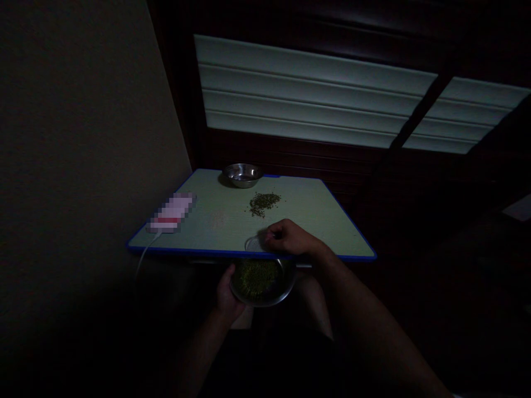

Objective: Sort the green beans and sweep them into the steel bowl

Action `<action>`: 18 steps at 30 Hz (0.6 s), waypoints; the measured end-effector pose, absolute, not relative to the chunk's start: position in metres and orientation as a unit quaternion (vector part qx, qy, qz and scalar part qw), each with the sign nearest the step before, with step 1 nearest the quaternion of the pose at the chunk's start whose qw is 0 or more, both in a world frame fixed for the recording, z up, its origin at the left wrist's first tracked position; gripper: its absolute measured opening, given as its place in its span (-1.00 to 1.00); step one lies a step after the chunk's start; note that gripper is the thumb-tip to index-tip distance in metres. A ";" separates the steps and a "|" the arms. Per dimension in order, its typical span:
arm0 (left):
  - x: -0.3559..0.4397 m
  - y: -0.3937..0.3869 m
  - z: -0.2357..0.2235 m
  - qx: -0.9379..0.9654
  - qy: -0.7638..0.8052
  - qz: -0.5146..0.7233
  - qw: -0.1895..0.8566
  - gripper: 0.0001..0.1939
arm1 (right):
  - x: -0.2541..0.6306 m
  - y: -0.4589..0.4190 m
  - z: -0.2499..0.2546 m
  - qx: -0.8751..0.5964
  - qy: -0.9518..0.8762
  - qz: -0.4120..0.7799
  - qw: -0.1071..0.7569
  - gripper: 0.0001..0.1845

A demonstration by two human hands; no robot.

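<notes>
My left hand grips the rim of a metal bowl below the table's front edge, thumb on top. Inside the bowl lie many small green beans, which look like mung beans. Curled closed, my right hand is over the front edge of the table, just above the bowl. Its fingertips are hidden, so what they hold cannot be made out. Beside it on the tabletop is a pale rounded outline, too dim to name. Farther back is a loose pile of small dark green beans.
A second metal bowl stands at the back of the pale green table, which has a blue rim. On the left lies a blurred-out phone-like object with a white cable. A wall borders the left side.
</notes>
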State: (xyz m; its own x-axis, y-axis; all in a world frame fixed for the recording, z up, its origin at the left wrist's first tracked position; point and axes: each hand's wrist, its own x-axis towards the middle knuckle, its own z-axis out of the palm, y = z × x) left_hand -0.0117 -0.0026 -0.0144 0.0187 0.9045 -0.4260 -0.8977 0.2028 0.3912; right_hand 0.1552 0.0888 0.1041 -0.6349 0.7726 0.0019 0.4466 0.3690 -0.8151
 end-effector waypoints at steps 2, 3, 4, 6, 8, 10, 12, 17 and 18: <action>-0.012 -0.002 -0.015 0.004 0.305 0.630 0.714 -0.70 | 0.156 0.089 0.105 -0.369 -0.811 0.414 0.189 -0.85; -0.012 -0.002 -0.016 0.003 0.308 0.628 0.715 -0.70 | 0.156 0.089 0.105 -0.367 -0.812 0.415 0.185 -0.85; -0.012 -0.002 -0.017 0.002 0.310 0.628 0.714 -0.70 | 0.156 0.090 0.104 -0.370 -0.810 0.415 0.184 -0.84; -0.012 -0.001 -0.019 0.002 0.311 0.628 0.713 -0.69 | 0.155 0.092 0.103 -0.387 -0.803 0.409 0.195 -0.83; -0.012 -0.001 -0.021 0.004 0.306 0.629 0.714 -0.68 | 0.152 0.095 0.100 -0.410 -0.797 0.387 0.218 -0.83; -0.012 -0.001 -0.021 0.004 0.300 0.629 0.717 -0.67 | 0.148 0.099 0.097 -0.433 -0.796 0.347 0.240 -0.85; -0.012 -0.002 -0.019 0.003 0.302 0.626 0.719 -0.69 | 0.143 0.103 0.095 -0.465 -0.794 0.297 0.255 -0.85; -0.010 -0.003 -0.012 0.003 0.309 0.625 0.716 -0.74 | 0.141 0.113 0.094 -0.554 -0.756 0.218 0.272 -0.84; -0.010 -0.004 -0.011 0.005 0.308 0.624 0.718 -0.74 | 0.143 0.115 0.093 -0.568 -0.747 0.212 0.274 -0.84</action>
State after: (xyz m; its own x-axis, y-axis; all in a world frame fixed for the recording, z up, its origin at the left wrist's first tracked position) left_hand -0.0096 -0.0037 -0.0111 0.0300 0.8991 -0.4368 -0.8934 0.2201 0.3917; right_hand 0.1430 0.1151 0.0934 -0.2043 0.9642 0.1693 0.7318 0.2653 -0.6278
